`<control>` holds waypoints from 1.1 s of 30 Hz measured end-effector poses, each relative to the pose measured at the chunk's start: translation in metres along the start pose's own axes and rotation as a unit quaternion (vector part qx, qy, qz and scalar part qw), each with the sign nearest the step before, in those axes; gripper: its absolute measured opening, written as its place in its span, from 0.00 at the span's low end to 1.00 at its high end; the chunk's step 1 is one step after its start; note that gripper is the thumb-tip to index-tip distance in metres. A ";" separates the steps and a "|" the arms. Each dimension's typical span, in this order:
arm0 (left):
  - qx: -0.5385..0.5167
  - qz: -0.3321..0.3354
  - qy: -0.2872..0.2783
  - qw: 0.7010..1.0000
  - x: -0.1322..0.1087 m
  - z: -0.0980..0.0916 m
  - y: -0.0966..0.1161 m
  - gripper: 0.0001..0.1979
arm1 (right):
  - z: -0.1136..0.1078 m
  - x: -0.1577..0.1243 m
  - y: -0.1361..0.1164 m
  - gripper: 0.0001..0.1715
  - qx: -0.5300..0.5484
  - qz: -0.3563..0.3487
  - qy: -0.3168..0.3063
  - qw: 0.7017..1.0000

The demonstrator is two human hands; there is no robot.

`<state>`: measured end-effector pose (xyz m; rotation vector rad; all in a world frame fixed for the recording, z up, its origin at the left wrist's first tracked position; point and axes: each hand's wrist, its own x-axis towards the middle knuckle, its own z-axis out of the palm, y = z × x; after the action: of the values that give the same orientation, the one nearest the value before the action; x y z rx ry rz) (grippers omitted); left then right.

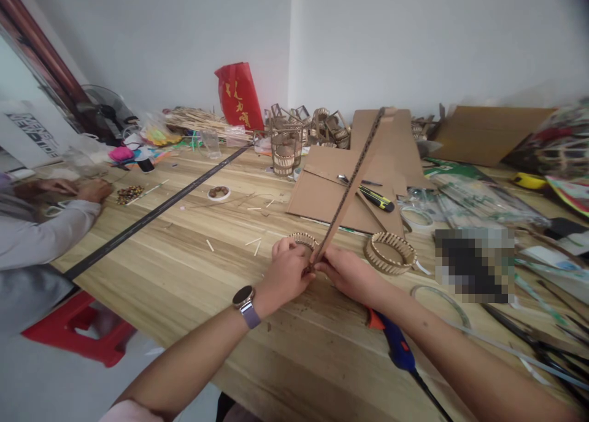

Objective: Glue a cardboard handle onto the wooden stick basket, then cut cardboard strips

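My left hand (289, 265), with a watch on its wrist, has its fingers closed around a small ring of short wooden slats (301, 237); my hand covers most of it. Pressed close beside it, my right hand (347, 272) pinches the lower end of a long cardboard strip (354, 180), which rises up and to the right. The strip's lower end meets the ring, but the exact contact is hidden by my fingers. A second slatted ring (391, 253) lies just beyond my right hand. Under my right forearm rests a blue and orange glue gun (399, 345).
Cardboard sheets (317, 183) bear a yellow and black utility knife (376, 198). Slatted baskets (285, 152) stand behind. Tape rolls, plastic bags and a pixelated dark object (473, 265) lie to the right. At left, a co-worker's hands (92, 190) are near beads (129, 194).
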<state>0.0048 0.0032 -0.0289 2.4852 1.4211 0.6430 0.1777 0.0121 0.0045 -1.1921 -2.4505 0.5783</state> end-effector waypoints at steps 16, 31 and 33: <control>0.004 0.014 0.003 1.000 -0.002 -0.006 -0.003 0.06 | -0.006 -0.006 -0.005 0.10 0.035 0.027 0.040 0.998; -0.105 0.071 -0.006 0.992 0.000 -0.024 -0.031 0.06 | -0.002 -0.144 0.016 0.21 -0.081 0.358 -0.063 0.928; -0.113 0.089 0.000 0.990 -0.001 -0.023 -0.034 0.09 | 0.011 -0.146 0.021 0.19 -0.032 0.346 -0.019 0.938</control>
<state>-0.0325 0.0193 -0.0217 2.4468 1.0676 0.7895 0.2713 -0.0953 -0.0345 -2.1002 -2.0397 0.7021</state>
